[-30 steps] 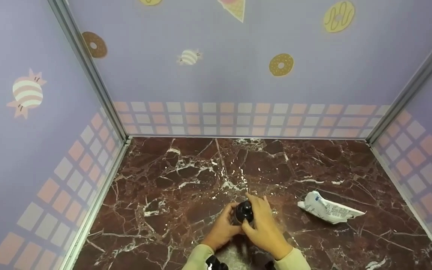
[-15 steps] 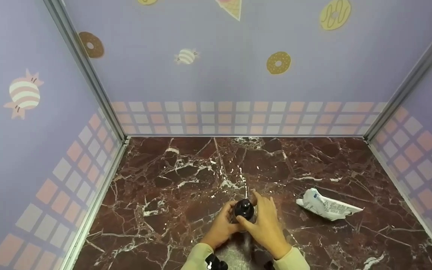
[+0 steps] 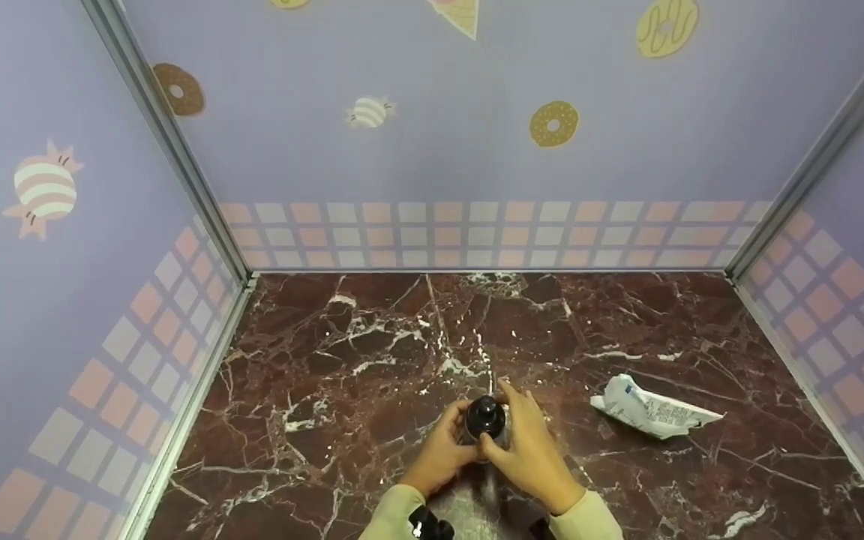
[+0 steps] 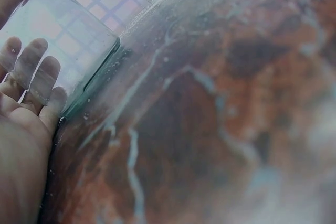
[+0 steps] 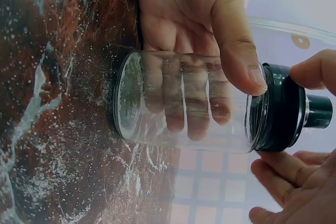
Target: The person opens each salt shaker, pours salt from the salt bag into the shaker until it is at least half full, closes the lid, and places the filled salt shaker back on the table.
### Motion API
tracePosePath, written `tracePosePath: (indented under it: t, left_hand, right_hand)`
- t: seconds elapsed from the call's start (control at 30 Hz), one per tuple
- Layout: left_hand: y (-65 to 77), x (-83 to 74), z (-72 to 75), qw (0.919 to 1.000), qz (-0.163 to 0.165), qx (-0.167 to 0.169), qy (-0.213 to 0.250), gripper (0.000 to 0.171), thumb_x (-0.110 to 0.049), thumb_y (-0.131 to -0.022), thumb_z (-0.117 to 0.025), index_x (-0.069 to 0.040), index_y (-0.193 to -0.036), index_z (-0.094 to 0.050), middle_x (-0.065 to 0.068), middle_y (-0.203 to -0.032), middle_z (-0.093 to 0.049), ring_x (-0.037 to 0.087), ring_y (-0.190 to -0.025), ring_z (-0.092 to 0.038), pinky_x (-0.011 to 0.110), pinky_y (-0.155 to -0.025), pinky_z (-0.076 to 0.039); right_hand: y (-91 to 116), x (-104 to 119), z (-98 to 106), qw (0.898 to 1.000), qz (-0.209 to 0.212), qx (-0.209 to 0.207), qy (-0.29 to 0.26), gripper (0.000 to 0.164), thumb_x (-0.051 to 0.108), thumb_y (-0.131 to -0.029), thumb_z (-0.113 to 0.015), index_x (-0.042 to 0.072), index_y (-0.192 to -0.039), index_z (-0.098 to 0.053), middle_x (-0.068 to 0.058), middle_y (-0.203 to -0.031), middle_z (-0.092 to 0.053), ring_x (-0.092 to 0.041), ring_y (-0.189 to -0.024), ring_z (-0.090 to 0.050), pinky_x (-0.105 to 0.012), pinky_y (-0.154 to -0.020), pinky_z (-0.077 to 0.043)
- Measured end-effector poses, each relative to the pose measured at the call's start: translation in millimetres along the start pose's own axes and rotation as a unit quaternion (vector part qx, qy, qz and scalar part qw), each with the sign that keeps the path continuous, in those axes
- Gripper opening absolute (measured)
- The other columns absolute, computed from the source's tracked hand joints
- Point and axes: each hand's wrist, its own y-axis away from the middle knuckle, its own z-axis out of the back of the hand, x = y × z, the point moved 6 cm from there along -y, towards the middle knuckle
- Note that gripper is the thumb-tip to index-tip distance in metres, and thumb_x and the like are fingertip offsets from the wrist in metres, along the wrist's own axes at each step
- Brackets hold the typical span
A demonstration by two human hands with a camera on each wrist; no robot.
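A clear glass jar [image 5: 184, 100] with a black lid [image 5: 284, 114] stood upright on the marble-patterned bench [image 3: 289, 469], roughly midway between its left and right edges and toward the near side, where both hands met easily. On my remote feed, the left hand [image 3: 436, 454] wrapped the glass, fingers behind and thumb in front just below the lid, a hold I read as steadying the body. The right hand [image 3: 531, 454] gripped the lid from opposite sides rather than by its knob [image 5: 318, 111], probably because the wider rim gave better purchase. A crumpled printed packet [image 3: 653, 407] lay toward the right edge, apart from the hands; white specks [image 3: 480, 340] dotted the surface beyond the jar.
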Motion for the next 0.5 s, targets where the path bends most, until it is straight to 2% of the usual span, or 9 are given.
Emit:
tracePosePath:
  t: [0.1,0.3,0.4,0.5]
  left_hand:
    - [-0.9,-0.5,0.1,1.0000,-0.002,0.000,0.002,0.068,-0.003,-0.080,-0.084,-0.007,-0.139,-0.050,0.011,-0.141,-0.062,0.022,-0.133,-0.056,0.030,-0.115,-0.040]
    - [-1.6,0.0,0.3,1.0000,-0.005,-0.001,0.006,0.066,-0.002,-0.082,-0.083,-0.004,-0.139,-0.049,0.014,-0.142,-0.061,0.019,-0.131,-0.057,0.027,-0.111,-0.042]
    - [-1.5,0.4,-0.6,0.9999,-0.007,0.003,0.015,0.065,-0.002,-0.083,-0.083,-0.002,-0.138,-0.048,0.017,-0.142,-0.060,0.021,-0.128,-0.060,0.029,-0.107,-0.048]
    - [-0.2,0.7,-1.0,0.9999,-0.004,0.002,0.014,0.065,-0.004,-0.084,-0.084,-0.003,-0.138,-0.048,0.017,-0.142,-0.060,0.021,-0.127,-0.060,0.030,-0.107,-0.048]
  right_hand:
    - [-0.7,0.3,-0.9,1.000,0.012,0.000,-0.001,0.088,0.006,-0.079,-0.082,-0.005,-0.153,-0.036,-0.018,-0.131,-0.062,-0.034,-0.128,-0.057,-0.034,-0.128,-0.009]
    - [-0.8,-4.1,-1.9,1.000,-0.029,-0.009,-0.009,0.098,0.019,-0.078,-0.088,-0.006,-0.154,-0.032,-0.018,-0.132,-0.061,-0.039,-0.130,-0.054,-0.058,-0.124,-0.017]
    - [-0.3,-6.2,-1.0,0.998,-0.053,-0.019,-0.008,0.102,0.028,-0.078,-0.090,-0.006,-0.154,-0.031,-0.022,-0.132,-0.060,-0.047,-0.133,-0.050,-0.063,-0.122,-0.019]
    - [0.6,-7.0,-0.1,0.997,-0.065,-0.028,-0.005,0.103,0.032,-0.078,-0.091,-0.005,-0.154,-0.033,-0.023,-0.128,-0.061,-0.051,-0.132,-0.049,-0.066,-0.120,-0.020]
